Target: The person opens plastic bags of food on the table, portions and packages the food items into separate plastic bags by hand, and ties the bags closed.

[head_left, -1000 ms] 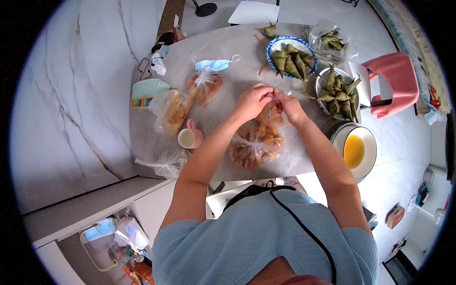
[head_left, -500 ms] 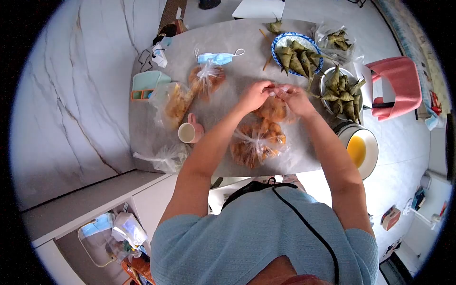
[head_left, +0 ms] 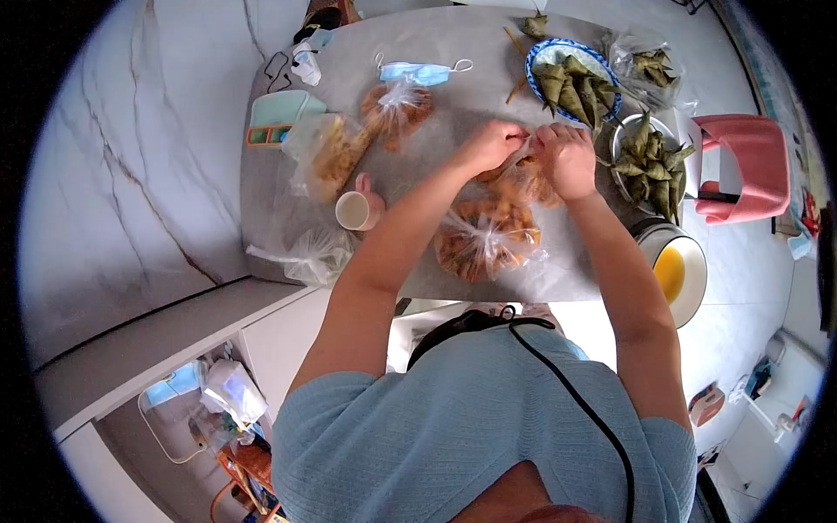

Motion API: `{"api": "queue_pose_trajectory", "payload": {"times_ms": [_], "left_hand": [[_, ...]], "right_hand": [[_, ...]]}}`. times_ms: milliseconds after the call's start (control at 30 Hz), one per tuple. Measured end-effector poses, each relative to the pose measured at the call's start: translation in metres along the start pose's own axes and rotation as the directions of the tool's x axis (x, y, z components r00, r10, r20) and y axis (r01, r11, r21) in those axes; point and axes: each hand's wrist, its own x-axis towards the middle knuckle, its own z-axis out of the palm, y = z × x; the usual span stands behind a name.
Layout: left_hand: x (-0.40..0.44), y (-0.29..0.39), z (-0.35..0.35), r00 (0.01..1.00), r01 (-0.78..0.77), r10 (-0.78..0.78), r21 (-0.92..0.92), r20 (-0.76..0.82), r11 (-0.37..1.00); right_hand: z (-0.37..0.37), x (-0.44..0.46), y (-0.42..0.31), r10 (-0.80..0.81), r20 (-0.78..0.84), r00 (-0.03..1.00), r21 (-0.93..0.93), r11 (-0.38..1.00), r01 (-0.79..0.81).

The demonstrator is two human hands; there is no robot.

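My left hand (head_left: 493, 146) and my right hand (head_left: 568, 160) are close together over the grey table. Between them, their closed fingers pinch the gathered top of a clear plastic bag (head_left: 529, 180) holding orange-brown food. Partly hidden by my hands, this bag rests just beyond a larger knotted plastic bag (head_left: 488, 242) of similar food. A third knotted bag (head_left: 398, 112) lies farther off to the left. I cannot make out the exact kind of food.
Leaf-wrapped dumplings fill a blue-rimmed plate (head_left: 530, 63) and a metal bowl (head_left: 618, 179) at right. Nearby stand a pot with yellow liquid (head_left: 670, 272) and a pink chair (head_left: 757, 166). Leftward are a pink mug (head_left: 373, 207), a bag of yellowish food (head_left: 336, 157) and a mask (head_left: 414, 73).
My hands have turned at the bag's top, the right with its back now raised, and have drawn slightly apart. The whole view has shifted a little.
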Motion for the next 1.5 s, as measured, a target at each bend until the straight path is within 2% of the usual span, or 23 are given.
{"api": "queue_pose_trajectory", "payload": {"times_ms": [133,200,233,300,400,433,500,567,600,633,667,733,767,800,867,933,1033,1100,1167,1267,1367,1467,1500], "left_hand": [[0.014,-0.040,0.014,0.960,0.006,0.013,0.068,-0.280,0.998],[0.005,-0.041,-0.007,0.917,0.235,-0.171,0.141,-0.359,0.962],[-0.003,-0.046,-0.012,0.904,0.256,-0.182,0.147,-0.387,0.956],[-0.011,-0.058,-0.004,0.905,0.379,-0.310,0.218,-0.292,0.899],[-0.035,-0.064,-0.002,0.934,0.129,-0.060,0.175,-0.351,0.976],[-0.042,-0.064,-0.012,0.933,0.128,-0.058,0.178,-0.354,0.976],[-0.056,-0.067,-0.032,0.756,0.129,0.160,0.384,-0.634,0.914],[-0.051,-0.093,-0.056,0.568,0.304,0.208,0.438,-0.796,0.846],[-0.051,-0.089,-0.073,0.511,0.340,0.154,0.363,-0.846,0.867],[-0.049,-0.083,-0.090,0.451,0.370,0.098,0.286,-0.887,0.884],[-0.045,-0.090,-0.099,0.452,0.366,0.100,0.286,-0.887,0.885],[-0.035,-0.115,-0.110,0.628,0.367,-0.006,0.289,-0.778,0.884],[-0.029,-0.127,-0.112,0.628,0.363,-0.003,0.289,-0.778,0.886],[-0.024,-0.142,-0.112,0.683,0.423,-0.058,0.330,-0.728,0.844],[-0.021,-0.150,-0.115,0.731,0.469,-0.111,0.377,-0.673,0.799],[-0.025,-0.154,-0.116,0.768,0.546,-0.345,0.271,-0.539,0.792],[-0.036,-0.165,-0.117,0.759,0.421,-0.161,0.287,-0.631,0.860],[-0.059,-0.158,-0.112,0.772,0.313,-0.111,0.222,-0.626,0.923],[-0.085,-0.121,-0.108,0.776,0.199,-0.062,0.151,-0.628,0.968],[-0.131,-0.063,-0.094,0.800,0.155,-0.018,0.177,-0.600,0.972],[-0.170,-0.042,-0.072,0.804,0.223,-0.180,0.008,-0.567,0.975],[-0.206,-0.041,-0.042,0.805,0.238,-0.173,0.042,-0.568,0.970],[-0.216,-0.039,-0.028,0.796,0.264,-0.260,-0.073,-0.546,0.962]], "right_hand": [[0.002,-0.024,0.011,0.004,-0.030,1.000,-0.083,0.996,-0.007],[0.012,-0.054,0.023,0.218,0.216,0.952,-0.201,0.964,-0.175],[0.006,-0.063,0.017,0.258,0.188,0.948,-0.213,0.953,-0.217],[0.015,-0.081,0.021,0.470,0.395,0.789,-0.213,0.883,-0.419],[0.019,-0.104,0.006,0.695,0.437,0.572,-0.105,0.671,-0.734],[0.023,-0.119,0.000,0.693,0.435,0.575,-0.101,0.673,-0.733],[0.023,-0.146,-0.019,0.581,0.337,0.740,0.116,0.755,-0.646],[0.000,-0.144,-0.047,0.394,0.593,0.703,0.219,0.761,-0.611],[-0.001,-0.142,-0.056,0.395,0.591,0.703,0.219,0.760,-0.612],[0.000,-0.141,-0.064,0.159,0.510,0.845,0.259,0.909,-0.327],[0.000,-0.140,-0.072,-0.109,0.421,0.900,0.265,0.964,-0.008],[0.008,-0.127,-0.090,-0.133,0.519,0.844,0.262,0.965,-0.009],[0.014,-0.123,-0.093,-0.157,0.610,0.777,0.261,0.965,-0.010],[0.034,-0.131,-0.092,-0.201,0.501,0.842,0.298,0.953,0.050],[0.043,-0.125,-0.099,-0.140,0.574,0.807,0.197,0.980,0.029],[0.044,-0.121,-0.099,-0.072,0.646,0.760,0.097,0.995,0.011],[0.038,-0.118,-0.097,0.019,0.678,0.734,0.142,0.977,-0.157],[0.018,-0.120,-0.090,0.128,0.496,0.859,0.413,0.835,-0.363],[0.009,-0.131,-0.081,0.109,0.441,0.891,0.474,0.815,-0.334],[-0.002,-0.146,-0.073,0.290,0.579,0.762,0.706,0.289,-0.646],[-0.022,-0.140,-0.073,0.284,0.727,0.625,0.630,0.086,-0.772],[-0.018,-0.155,-0.072,0.295,0.758,0.581,0.587,0.081,-0.806],[-0.018,-0.159,-0.073,0.295,0.769,0.567,0.574,0.072,-0.816]]}}
